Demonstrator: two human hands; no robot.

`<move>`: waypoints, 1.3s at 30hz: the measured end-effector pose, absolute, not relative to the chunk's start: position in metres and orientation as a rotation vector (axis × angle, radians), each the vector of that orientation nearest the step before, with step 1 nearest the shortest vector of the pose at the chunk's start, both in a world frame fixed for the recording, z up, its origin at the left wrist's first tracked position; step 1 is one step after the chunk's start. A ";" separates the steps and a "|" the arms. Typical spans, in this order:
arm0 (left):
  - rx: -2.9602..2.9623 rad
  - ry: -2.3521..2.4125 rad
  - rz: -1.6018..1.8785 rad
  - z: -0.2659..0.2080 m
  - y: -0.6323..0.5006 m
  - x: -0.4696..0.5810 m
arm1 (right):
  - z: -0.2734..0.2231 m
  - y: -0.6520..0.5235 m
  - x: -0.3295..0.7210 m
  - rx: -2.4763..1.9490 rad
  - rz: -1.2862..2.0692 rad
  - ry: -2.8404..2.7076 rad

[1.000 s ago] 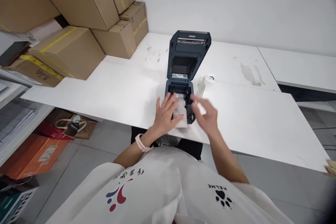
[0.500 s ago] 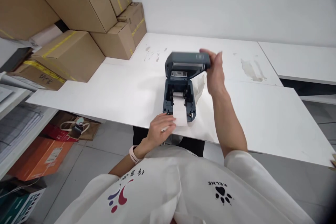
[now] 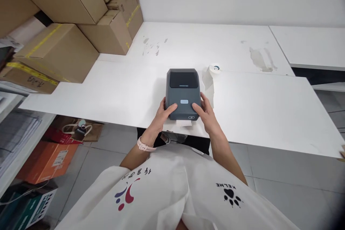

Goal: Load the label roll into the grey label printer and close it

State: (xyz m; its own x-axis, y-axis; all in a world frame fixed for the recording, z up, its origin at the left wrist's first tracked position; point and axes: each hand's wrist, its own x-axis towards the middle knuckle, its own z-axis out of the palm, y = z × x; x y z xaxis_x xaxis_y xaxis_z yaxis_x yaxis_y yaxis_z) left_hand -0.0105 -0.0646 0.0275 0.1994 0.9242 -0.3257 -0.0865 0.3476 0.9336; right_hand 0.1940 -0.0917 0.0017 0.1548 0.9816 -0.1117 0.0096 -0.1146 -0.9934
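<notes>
A dark grey label printer [image 3: 183, 95] sits on the white table near its front edge, with its lid closed. A short strip of white label paper [image 3: 184, 123] sticks out of its front. My left hand [image 3: 162, 115] grips the printer's left side, thumb on top of the lid. On the opposite side my right hand [image 3: 208, 115] holds it the same way, thumb on the lid's front corner. The other fingers are partly hidden along the sides. Behind my right hand lies a loose roll of white paper [image 3: 215, 69] with a length unrolled toward me.
Cardboard boxes [image 3: 56, 52] with yellow tape are stacked at the table's back left. At the lower left, an orange box [image 3: 47, 161] stands on the floor beside a shelf [image 3: 29, 138] with papers. The white table [image 3: 258, 115] extends right, where a gap separates another white surface [image 3: 315, 45].
The printer's lid has swung down and closed. My right hand has come down from the raised lid to the printer's right side; my left hand has left the paper for the left side.
</notes>
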 end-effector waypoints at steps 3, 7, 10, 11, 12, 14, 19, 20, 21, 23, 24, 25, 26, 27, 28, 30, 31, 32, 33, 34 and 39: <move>0.974 1.147 0.874 0.026 -0.067 -0.009 | -0.005 -0.089 0.201 -1.320 1.312 -1.061; 1.049 1.147 0.948 0.025 -0.064 -0.008 | -0.014 -0.085 0.200 -1.291 1.256 -1.080; 1.119 1.125 0.951 0.022 -0.068 -0.009 | -0.018 -0.083 0.200 -1.277 1.236 -1.115; 1.141 1.155 0.957 0.020 -0.073 -0.011 | -0.019 -0.083 0.200 -1.278 1.239 -1.128; 1.165 1.221 0.988 0.019 -0.081 -0.012 | -0.020 -0.083 0.200 -1.283 1.238 -1.131; 1.202 1.434 1.122 0.014 -0.101 -0.015 | -0.022 -0.083 0.199 -1.302 1.215 -1.105; 1.036 1.311 0.836 0.007 -0.136 -0.010 | -0.021 -0.083 0.194 -1.300 1.169 -1.017; 0.957 1.214 0.732 0.007 -0.135 -0.007 | -0.020 -0.083 0.194 -1.292 1.182 -0.993; 0.878 1.147 0.668 0.008 -0.133 -0.003 | -0.020 -0.083 0.193 -1.287 1.196 -0.972; 0.777 1.090 0.637 0.011 -0.125 0.002 | -0.019 -0.083 0.192 -1.285 1.207 -0.956; 0.772 1.086 0.649 0.011 -0.122 0.004 | -0.018 -0.083 0.192 -1.287 1.202 -0.967; 0.792 1.094 0.670 0.012 -0.120 0.005 | -0.017 -0.085 0.192 -1.296 1.177 -0.991; 0.828 1.107 0.694 0.011 -0.119 0.006 | -0.014 -0.086 0.191 -1.323 1.118 -1.033; 0.872 1.120 0.713 0.010 -0.119 0.005 | -0.010 -0.089 0.190 -1.368 1.010 -1.096; 0.919 1.131 0.722 0.009 -0.119 0.004 | -0.005 -0.091 0.189 -1.425 0.852 -1.177; 1.006 1.134 0.702 0.006 -0.119 -0.002 | 0.008 -0.096 0.187 -1.505 0.467 -1.382; 1.048 1.119 0.669 0.005 -0.118 -0.007 | 0.014 -0.099 0.186 -1.507 0.306 -1.502; 1.092 1.096 0.623 0.004 -0.116 -0.014 | 0.020 -0.100 0.184 -1.487 0.197 -1.627; 1.136 1.070 0.565 0.003 -0.114 -0.022 | 0.024 -0.102 0.181 -1.456 0.139 -1.745; 1.175 1.052 0.510 0.003 -0.111 -0.031 | 0.027 -0.102 0.179 -1.432 0.115 -1.842; 1.261 1.328 0.681 0.010 -0.089 -0.068 | 0.028 -0.101 0.165 -1.475 0.101 -1.978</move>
State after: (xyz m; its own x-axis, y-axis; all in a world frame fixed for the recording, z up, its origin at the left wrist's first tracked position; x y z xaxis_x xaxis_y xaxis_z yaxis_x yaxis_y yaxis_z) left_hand -0.0676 -0.0892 0.0104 0.1982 0.9260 -0.3213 0.2794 0.2609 0.9241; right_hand 0.1649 -0.1013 0.0281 -0.1465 0.8784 0.4550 0.8272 0.3610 -0.4305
